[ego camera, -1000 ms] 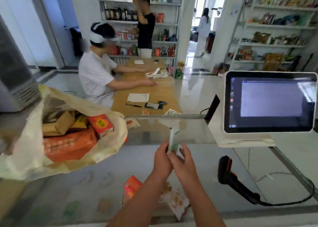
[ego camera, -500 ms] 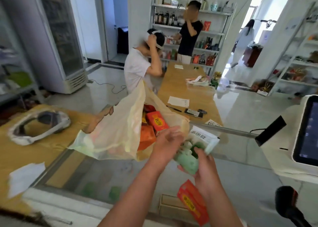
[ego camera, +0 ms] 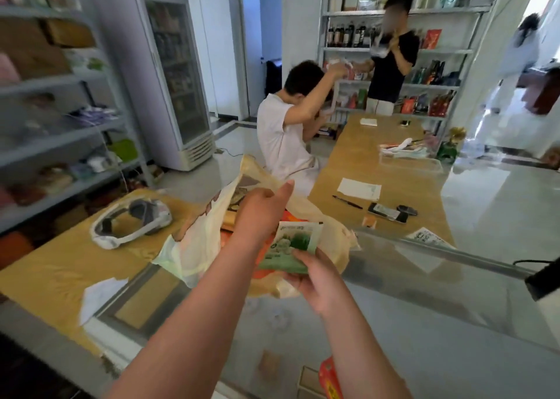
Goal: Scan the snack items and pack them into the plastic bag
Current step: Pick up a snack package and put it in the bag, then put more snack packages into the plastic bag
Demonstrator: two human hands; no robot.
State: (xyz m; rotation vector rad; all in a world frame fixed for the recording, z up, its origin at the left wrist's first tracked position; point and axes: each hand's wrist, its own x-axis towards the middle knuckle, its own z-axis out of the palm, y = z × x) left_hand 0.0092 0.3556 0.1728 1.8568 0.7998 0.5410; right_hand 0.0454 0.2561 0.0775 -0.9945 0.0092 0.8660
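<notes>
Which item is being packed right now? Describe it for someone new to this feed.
At the glass counter's left end lies a pale bag. At its mouth the right hand holds a flat packet. It alone is green and white; the boxes in the bag are orange.

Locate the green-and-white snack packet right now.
Head view, centre: the green-and-white snack packet is held in the right hand at the mouth of the translucent plastic bag, just right of the left hand.

green packet [ego camera: 291,246] print blurred, no text legible
</notes>
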